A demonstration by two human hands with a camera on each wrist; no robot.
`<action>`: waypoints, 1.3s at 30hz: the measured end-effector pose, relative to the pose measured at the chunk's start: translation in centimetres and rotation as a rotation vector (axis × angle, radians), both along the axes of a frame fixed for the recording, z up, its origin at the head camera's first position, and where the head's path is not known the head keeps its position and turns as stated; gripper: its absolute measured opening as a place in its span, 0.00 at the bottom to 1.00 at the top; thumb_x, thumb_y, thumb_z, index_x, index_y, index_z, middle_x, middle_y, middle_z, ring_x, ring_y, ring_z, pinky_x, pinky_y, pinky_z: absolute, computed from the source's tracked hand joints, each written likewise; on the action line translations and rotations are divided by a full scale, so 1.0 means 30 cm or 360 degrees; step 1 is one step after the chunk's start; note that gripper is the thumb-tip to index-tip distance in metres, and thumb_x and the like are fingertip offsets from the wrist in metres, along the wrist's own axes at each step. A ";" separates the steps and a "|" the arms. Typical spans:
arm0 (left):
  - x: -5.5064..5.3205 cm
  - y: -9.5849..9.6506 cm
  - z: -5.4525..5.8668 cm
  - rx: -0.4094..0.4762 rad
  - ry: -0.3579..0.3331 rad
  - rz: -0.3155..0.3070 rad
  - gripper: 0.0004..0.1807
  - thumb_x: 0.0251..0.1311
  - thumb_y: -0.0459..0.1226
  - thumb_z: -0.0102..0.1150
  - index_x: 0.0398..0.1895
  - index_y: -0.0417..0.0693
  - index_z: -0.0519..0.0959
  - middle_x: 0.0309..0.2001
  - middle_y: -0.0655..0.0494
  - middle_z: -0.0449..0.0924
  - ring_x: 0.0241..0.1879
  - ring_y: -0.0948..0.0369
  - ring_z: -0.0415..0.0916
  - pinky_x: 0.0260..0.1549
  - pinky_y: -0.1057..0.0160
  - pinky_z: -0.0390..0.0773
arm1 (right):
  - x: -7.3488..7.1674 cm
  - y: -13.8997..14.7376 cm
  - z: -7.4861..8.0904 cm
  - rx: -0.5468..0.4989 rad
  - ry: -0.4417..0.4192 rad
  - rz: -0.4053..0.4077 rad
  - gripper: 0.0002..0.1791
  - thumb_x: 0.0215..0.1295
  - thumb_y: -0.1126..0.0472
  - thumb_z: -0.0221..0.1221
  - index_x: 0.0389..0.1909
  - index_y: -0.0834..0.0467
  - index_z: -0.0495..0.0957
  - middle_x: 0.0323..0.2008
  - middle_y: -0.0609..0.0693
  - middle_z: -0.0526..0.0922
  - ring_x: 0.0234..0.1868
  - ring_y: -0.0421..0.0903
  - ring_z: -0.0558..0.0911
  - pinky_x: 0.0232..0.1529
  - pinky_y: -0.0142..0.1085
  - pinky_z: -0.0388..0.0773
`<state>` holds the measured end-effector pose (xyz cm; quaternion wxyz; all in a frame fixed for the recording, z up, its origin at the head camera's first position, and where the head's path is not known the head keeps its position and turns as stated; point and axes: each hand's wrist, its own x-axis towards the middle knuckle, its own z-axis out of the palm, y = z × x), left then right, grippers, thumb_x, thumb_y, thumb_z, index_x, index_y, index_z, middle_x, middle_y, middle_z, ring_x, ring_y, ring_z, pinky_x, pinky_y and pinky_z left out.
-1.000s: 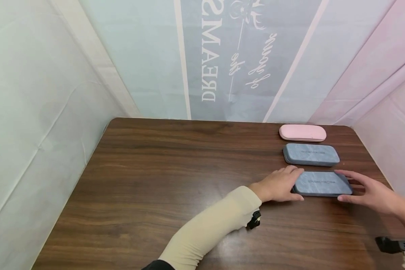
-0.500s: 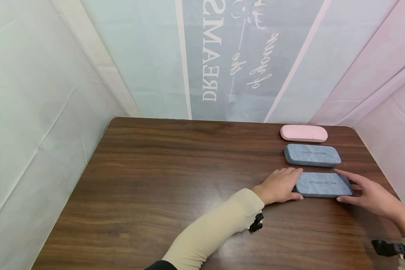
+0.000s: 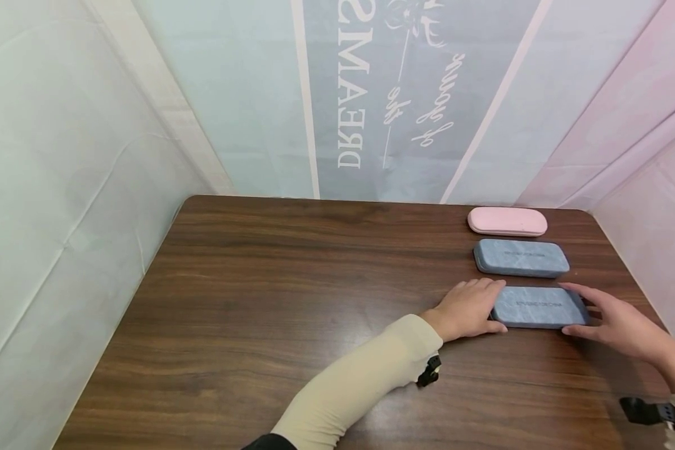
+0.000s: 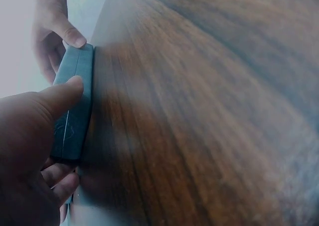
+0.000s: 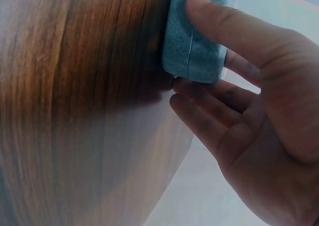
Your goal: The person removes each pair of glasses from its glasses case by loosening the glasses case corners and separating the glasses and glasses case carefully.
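A blue-grey glasses case (image 3: 540, 307) with a line of dark lettering on its lid lies closed on the wooden table, nearest to me of three cases in a column. My left hand (image 3: 468, 307) holds its left end, thumb along the front side and fingers round the end and back. At the right end, my right hand (image 3: 624, 322) grips it between thumb and fingers. In the left wrist view the case (image 4: 75, 121) shows its seam, with the left thumb across it. The right wrist view has the right thumb pressed on the case's side (image 5: 202, 56), other fingers beyond the end.
A second blue-grey glasses case (image 3: 520, 258) lies just behind the held one. Behind that, near the table's back edge, is a pink glasses case (image 3: 507, 221). Dark brown table (image 3: 259, 300) stretches to the left. Pale cloth (image 3: 259, 100) hangs behind and at both sides.
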<state>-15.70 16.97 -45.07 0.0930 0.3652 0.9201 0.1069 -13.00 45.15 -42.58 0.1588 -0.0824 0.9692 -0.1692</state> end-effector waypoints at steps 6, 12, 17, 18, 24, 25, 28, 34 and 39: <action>-0.003 0.000 0.001 0.0004 -0.0005 -0.0006 0.47 0.63 0.65 0.58 0.80 0.59 0.55 0.73 0.70 0.61 0.71 0.72 0.58 0.67 0.71 0.60 | -0.001 -0.002 0.003 0.0023 0.0006 0.0013 0.54 0.50 0.53 0.78 0.69 0.76 0.59 0.62 0.84 0.62 0.58 0.82 0.68 0.51 0.69 0.72; -0.014 -0.010 0.009 -0.0001 -0.0024 -0.0025 0.47 0.63 0.64 0.59 0.80 0.59 0.55 0.73 0.69 0.61 0.71 0.72 0.58 0.67 0.71 0.60 | -0.001 -0.010 0.010 0.0020 0.0010 0.0009 0.54 0.50 0.51 0.78 0.69 0.74 0.60 0.63 0.83 0.63 0.58 0.80 0.69 0.51 0.69 0.72; -0.030 -0.022 0.021 -0.0014 -0.0035 -0.0032 0.47 0.63 0.63 0.60 0.80 0.58 0.56 0.73 0.69 0.61 0.72 0.72 0.58 0.67 0.71 0.59 | -0.002 -0.024 0.015 0.0010 0.0033 0.0009 0.53 0.50 0.49 0.78 0.68 0.73 0.62 0.62 0.81 0.65 0.57 0.80 0.71 0.50 0.68 0.73; -0.032 -0.025 0.024 -0.0018 -0.0033 -0.0035 0.47 0.63 0.63 0.61 0.80 0.58 0.56 0.73 0.69 0.61 0.72 0.72 0.58 0.67 0.71 0.60 | -0.002 -0.027 0.016 0.0005 0.0040 0.0012 0.53 0.50 0.48 0.77 0.68 0.72 0.63 0.62 0.81 0.65 0.57 0.79 0.71 0.50 0.68 0.73; -0.049 -0.050 0.037 -0.0049 -0.0058 -0.0057 0.46 0.63 0.62 0.61 0.80 0.57 0.57 0.73 0.68 0.63 0.71 0.71 0.59 0.67 0.70 0.61 | -0.002 -0.051 0.024 -0.0026 0.0064 0.0058 0.52 0.51 0.44 0.77 0.68 0.71 0.65 0.62 0.81 0.66 0.55 0.78 0.74 0.49 0.65 0.76; -0.053 -0.057 0.040 -0.0053 -0.0064 -0.0060 0.46 0.63 0.62 0.61 0.80 0.56 0.57 0.73 0.68 0.63 0.71 0.71 0.59 0.67 0.70 0.61 | -0.003 -0.056 0.027 -0.0033 0.0076 0.0068 0.52 0.51 0.44 0.77 0.68 0.71 0.65 0.62 0.80 0.67 0.55 0.78 0.75 0.48 0.65 0.76; -0.065 -0.082 0.055 -0.0061 -0.0078 -0.0072 0.47 0.63 0.62 0.62 0.80 0.55 0.57 0.73 0.66 0.63 0.72 0.70 0.59 0.67 0.72 0.60 | -0.006 -0.077 0.037 -0.0059 0.0099 0.0087 0.51 0.52 0.44 0.77 0.68 0.70 0.66 0.62 0.79 0.68 0.55 0.76 0.76 0.48 0.64 0.77; -0.083 -0.146 0.098 -0.0058 -0.0109 -0.0102 0.46 0.63 0.59 0.64 0.80 0.54 0.58 0.73 0.64 0.64 0.71 0.69 0.60 0.66 0.73 0.61 | -0.014 -0.138 0.059 -0.0089 0.0109 0.0123 0.52 0.52 0.39 0.75 0.67 0.70 0.66 0.62 0.75 0.71 0.56 0.73 0.76 0.50 0.63 0.77; -0.090 -0.203 0.122 -0.0032 -0.0085 -0.0155 0.45 0.63 0.58 0.65 0.78 0.52 0.61 0.71 0.63 0.67 0.70 0.68 0.62 0.65 0.73 0.62 | -0.015 -0.192 0.086 -0.0071 0.0149 0.0174 0.51 0.52 0.39 0.75 0.66 0.68 0.69 0.61 0.72 0.73 0.56 0.71 0.79 0.49 0.61 0.77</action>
